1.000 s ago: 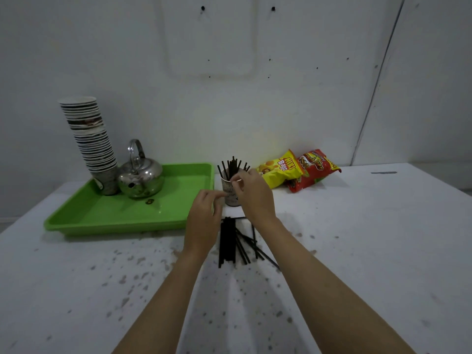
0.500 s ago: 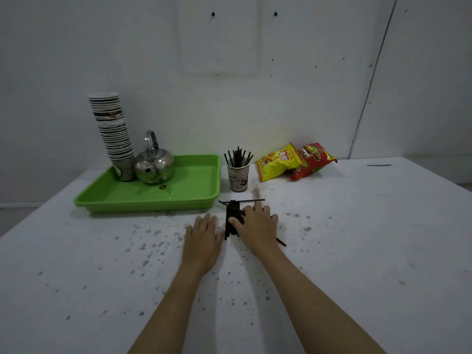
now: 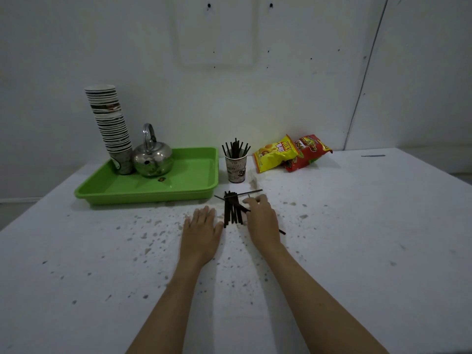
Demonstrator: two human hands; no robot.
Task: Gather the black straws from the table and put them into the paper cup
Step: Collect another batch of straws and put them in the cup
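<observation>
A bundle of black straws lies on the white table between my hands. My left hand rests flat on the table just left of the bundle, fingers together, holding nothing. My right hand lies on the bundle's right side, its fingertips touching the straws; one straw tip pokes out from under its wrist at the right. A single straw lies crosswise over the bundle's far end. Behind the bundle stands the patterned paper cup with several black straws upright in it.
A green tray at the back left holds a tall stack of paper cups and a steel kettle. Yellow and red snack bags lie right of the cup, by the wall.
Both hands came down from the cup to the table a second ago. Since half a second ago they have stayed beside the straw bundle, the right fingers shifting slightly.
</observation>
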